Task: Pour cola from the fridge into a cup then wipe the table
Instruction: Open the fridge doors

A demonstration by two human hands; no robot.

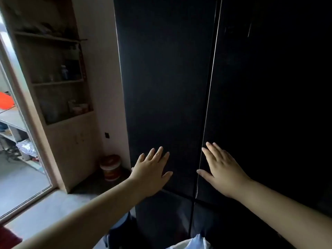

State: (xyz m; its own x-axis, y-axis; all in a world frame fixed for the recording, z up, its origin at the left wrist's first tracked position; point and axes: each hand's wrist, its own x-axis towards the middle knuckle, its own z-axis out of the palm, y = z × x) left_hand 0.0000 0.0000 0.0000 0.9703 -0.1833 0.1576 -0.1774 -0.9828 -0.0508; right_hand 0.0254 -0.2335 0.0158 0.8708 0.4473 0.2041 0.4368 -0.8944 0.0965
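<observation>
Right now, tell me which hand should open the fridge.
Probably the right hand: its fingertips lie at the seam between the two doors of the fridge, beside the right door's edge. The left hand rests flat mid-panel on the left door, away from any edge.

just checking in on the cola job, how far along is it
Nothing looks done: both black fridge doors are shut, and no cola, cup or table is in view. In hand: the left hand and right hand lie flat on the doors beside the centre seam. Left: opening the fridge, pouring, wiping.
</observation>
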